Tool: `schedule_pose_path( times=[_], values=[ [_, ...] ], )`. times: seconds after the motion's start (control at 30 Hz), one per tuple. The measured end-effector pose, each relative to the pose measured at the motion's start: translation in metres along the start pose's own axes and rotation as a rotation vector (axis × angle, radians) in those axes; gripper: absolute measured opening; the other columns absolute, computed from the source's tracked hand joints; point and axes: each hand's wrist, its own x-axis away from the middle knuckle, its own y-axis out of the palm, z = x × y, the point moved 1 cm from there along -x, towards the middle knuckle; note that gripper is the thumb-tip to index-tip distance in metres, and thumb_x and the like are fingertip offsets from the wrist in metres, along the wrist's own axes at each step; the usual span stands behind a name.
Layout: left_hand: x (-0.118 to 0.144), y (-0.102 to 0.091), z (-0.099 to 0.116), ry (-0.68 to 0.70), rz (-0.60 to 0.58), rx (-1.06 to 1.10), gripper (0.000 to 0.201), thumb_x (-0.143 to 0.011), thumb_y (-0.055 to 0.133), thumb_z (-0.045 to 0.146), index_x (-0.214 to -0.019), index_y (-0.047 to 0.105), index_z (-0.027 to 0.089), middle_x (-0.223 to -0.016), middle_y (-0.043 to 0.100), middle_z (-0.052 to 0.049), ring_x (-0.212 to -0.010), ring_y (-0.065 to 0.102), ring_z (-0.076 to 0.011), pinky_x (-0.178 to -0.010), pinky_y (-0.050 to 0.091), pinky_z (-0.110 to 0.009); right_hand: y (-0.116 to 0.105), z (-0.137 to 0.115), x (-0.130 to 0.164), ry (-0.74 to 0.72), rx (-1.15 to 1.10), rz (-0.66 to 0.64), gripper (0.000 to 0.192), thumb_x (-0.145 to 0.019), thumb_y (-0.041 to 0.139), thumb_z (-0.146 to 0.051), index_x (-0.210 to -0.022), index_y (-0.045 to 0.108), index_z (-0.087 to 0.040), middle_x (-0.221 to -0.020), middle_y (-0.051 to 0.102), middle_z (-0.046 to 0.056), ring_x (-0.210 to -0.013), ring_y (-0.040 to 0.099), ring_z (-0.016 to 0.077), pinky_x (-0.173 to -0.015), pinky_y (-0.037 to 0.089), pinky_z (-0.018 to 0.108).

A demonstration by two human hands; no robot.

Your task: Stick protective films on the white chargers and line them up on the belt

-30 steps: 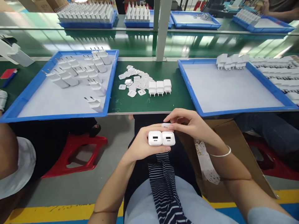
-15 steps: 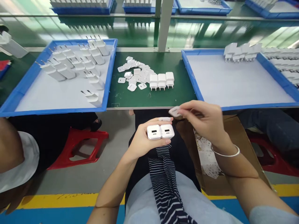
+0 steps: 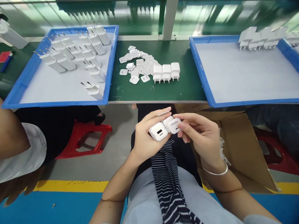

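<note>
My left hand [image 3: 141,138] is closed around two white plug chargers side by side, their port faces up. The left charger [image 3: 158,131] shows a wide dark slot and a smaller one. A thin white piece [image 3: 163,113] also shows between the fingers of that hand. Between thumb and fingertips, my right hand [image 3: 202,132] pinches a white cover plate [image 3: 174,125] with printed letters and a slot. This plate overlaps the end of the right charger [image 3: 166,121]; whether it touches I cannot tell.
On the green bench [image 3: 154,95] lie a pile of white cover plates [image 3: 146,65] and three standing chargers [image 3: 166,73]. Blue-rimmed trays with chargers stand left [image 3: 107,71] and right [image 3: 203,81]. A cardboard box [image 3: 240,149] is below right. A person's arm [image 3: 14,137] shows at left.
My right hand has brought the cover plate left and down to the right charger. My left hand has tilted the chargers. The camera view has shifted, and the trays sit higher in it.
</note>
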Motion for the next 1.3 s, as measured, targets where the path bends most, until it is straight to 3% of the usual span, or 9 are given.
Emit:
schedule_pose_path(
  times=[0.57, 0.8, 1.07, 1.3],
  values=[
    [0.003, 0.001, 0.002, 0.056, 0.014, -0.084, 0.044, -0.079, 0.080, 0.007, -0.121, 0.074, 0.020, -0.132, 0.073, -0.010, -0.116, 0.073, -0.0218, -0.101, 0.062, -0.034, 0.006, 0.000, -0.003, 0.030, -0.013, 0.043, 0.029, -0.088, 0.076, -0.011, -0.106, 0.083, -0.032, -0.065, 0.071, -0.005, -0.050, 0.058, 0.0053, -0.044, 0.045, 0.015],
    [0.003, 0.001, 0.001, 0.036, 0.006, -0.072, 0.044, -0.079, 0.080, 0.007, -0.120, 0.075, 0.020, -0.132, 0.073, -0.010, -0.116, 0.073, -0.0217, -0.101, 0.062, -0.035, 0.004, 0.001, -0.005, 0.056, 0.021, 0.026, 0.021, -0.088, 0.078, -0.016, -0.105, 0.083, -0.028, -0.064, 0.071, -0.003, -0.050, 0.057, 0.0065, -0.044, 0.044, 0.017],
    [-0.002, -0.003, -0.003, -0.037, -0.070, 0.074, 0.049, -0.073, 0.088, 0.011, -0.119, 0.076, 0.023, -0.127, 0.075, -0.010, -0.119, 0.072, -0.0259, -0.104, 0.061, -0.041, -0.010, 0.003, -0.010, 0.068, -0.232, 0.055, 0.018, -0.091, 0.074, -0.017, -0.103, 0.081, -0.027, -0.058, 0.068, -0.004, -0.043, 0.051, 0.0061, -0.038, 0.038, 0.016],
    [-0.001, -0.002, -0.001, -0.034, -0.048, 0.039, 0.045, -0.076, 0.086, 0.012, -0.118, 0.076, 0.024, -0.128, 0.075, -0.010, -0.117, 0.073, -0.0257, -0.102, 0.062, -0.041, -0.002, 0.001, 0.000, 0.050, -0.087, 0.036, 0.019, -0.091, 0.075, -0.016, -0.104, 0.081, -0.027, -0.061, 0.069, -0.004, -0.043, 0.053, 0.0057, -0.039, 0.042, 0.017]
  ],
)
